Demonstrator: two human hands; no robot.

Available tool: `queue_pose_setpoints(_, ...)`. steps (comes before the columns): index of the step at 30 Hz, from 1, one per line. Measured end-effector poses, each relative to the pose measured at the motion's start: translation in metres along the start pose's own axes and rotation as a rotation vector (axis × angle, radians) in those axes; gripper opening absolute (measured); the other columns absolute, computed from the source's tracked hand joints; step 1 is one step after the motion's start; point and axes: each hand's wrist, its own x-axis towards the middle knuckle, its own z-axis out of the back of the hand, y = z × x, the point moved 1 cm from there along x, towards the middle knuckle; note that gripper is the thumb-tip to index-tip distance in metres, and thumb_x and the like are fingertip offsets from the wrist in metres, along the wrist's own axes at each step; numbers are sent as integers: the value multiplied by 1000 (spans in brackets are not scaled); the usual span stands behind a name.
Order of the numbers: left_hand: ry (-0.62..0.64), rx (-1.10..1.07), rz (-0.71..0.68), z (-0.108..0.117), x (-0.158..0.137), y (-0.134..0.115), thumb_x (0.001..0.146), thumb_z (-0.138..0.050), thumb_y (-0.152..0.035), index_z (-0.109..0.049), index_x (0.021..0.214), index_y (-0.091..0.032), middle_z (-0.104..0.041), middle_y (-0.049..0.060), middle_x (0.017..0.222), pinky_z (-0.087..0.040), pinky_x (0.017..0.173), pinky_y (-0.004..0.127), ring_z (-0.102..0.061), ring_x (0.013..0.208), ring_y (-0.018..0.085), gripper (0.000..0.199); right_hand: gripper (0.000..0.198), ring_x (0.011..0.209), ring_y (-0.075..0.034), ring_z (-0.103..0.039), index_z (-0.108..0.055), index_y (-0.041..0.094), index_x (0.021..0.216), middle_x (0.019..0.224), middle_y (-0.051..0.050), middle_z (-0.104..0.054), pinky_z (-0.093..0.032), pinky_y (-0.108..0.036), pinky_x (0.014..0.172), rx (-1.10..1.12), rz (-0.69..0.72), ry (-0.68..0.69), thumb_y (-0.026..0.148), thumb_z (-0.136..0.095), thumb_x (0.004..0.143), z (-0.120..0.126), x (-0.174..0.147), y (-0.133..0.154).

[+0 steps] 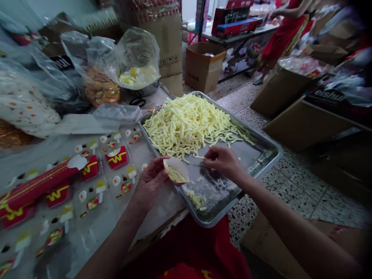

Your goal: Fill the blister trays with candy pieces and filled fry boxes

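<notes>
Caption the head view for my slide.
Left hand holding carton of yellow sticks; right hand pinching pale stick over metal tray.

- Stick pile (186, 124): pale yellow all through.
- Tray (271, 151): silver-grey, whitish smears on the bare base.
- Held carton (182, 166): off-white inside face, red lower edge.
- Single carton (116, 158): red, yellow W and yellow lines.
- Carton stack (43, 180): dark red, yellow marks.
- Popsicle piece (100, 186): yellow top, white below.
- Egg piece (82, 196): white, dark yellow centre.
- Round piece (92, 203): red and green mix.
- Left bag (24, 102): whitish, orange dots.
- Scissors (137, 101): black handles.
- Machine (240, 27): red, blue top.
- Open box (203, 71): brown, orange strip along rim.
- Floor (293, 193): pale grey, dark speckles.
</notes>
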Motion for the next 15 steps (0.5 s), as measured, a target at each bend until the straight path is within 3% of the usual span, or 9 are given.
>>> queue_pose_setpoints(3,-79,65,33,1,-1,2,73,-86,-35,-70,111,-25,-72,4,109,-57,84,31,-68,95,18,42,22,54,-13,-53,-71,19,74,65,1,-67,-41,-25,51,524,-83,85,38,-80,68,3,-19,25)
queue_pose_setpoints(5,-116,109,38,-4,-1,3,71,-87,-35,-70,111,-23,-73,4,107,-57,83,30,-68,92,16,45,24,58,-14,-57,-72,20,76,69,0,-70,-45,-26,54,632,-62,143,40,-82,67,-4,-26,44)
queue_pose_setpoints(7,-124,111,39,-12,-3,3,72,-87,-35,-70,114,-22,-73,5,112,-56,87,31,-68,95,17,47,17,60,-14,-59,-75,19,80,71,-1,-71,-45,-26,56,521,1,160,35,-78,73,-17,-27,58)
queue_pose_setpoints(10,-127,47,38,-22,-7,5,75,-84,-35,-68,121,-21,-70,8,125,-52,98,35,-67,107,20,51,6,66,-16,-62,-76,19,82,75,-3,-73,-43,-27,60,56,160,34,22,-71,81,-41,-25,70)
queue_pose_setpoints(13,-163,22,-15,-23,-12,8,79,-80,-34,-67,127,-20,-67,9,134,-47,106,39,-63,119,23,52,15,77,-19,-63,-75,18,81,83,-7,-72,-44,-30,70,-334,333,-45,19,-64,90,-61,-28,79)
queue_pose_setpoints(15,-203,60,-83,-20,-18,8,83,-76,-35,-67,128,-21,-65,8,137,-44,110,39,-60,126,23,48,21,81,-20,-61,-74,17,80,85,-9,-70,-44,-30,75,-410,411,-13,18,-59,95,-70,-33,85)
